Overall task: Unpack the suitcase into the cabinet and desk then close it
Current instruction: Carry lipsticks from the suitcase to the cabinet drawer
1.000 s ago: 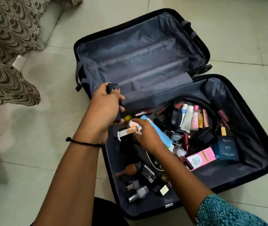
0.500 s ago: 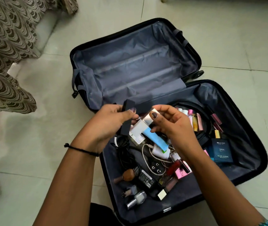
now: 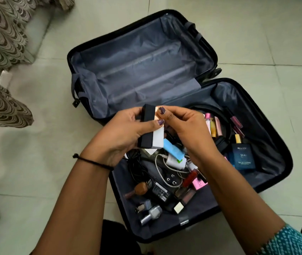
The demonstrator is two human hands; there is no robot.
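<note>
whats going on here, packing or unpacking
A person is bent over an open suitcase on a tiled floor. The left hand grips a black box and a white box side by side, while the right hand pinches the white one's top end. The far half shows only grey lining. The near half is crowded with cables, nail polish bottles and a blue perfume box, so it looks like unpacking, mostly not yet done.

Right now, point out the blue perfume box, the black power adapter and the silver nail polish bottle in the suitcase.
blue perfume box (image 3: 243,157): head view, middle of its printed front face.
black power adapter (image 3: 160,192): head view, on its white-lettered label.
silver nail polish bottle (image 3: 154,212): head view, on the glass body.
</note>
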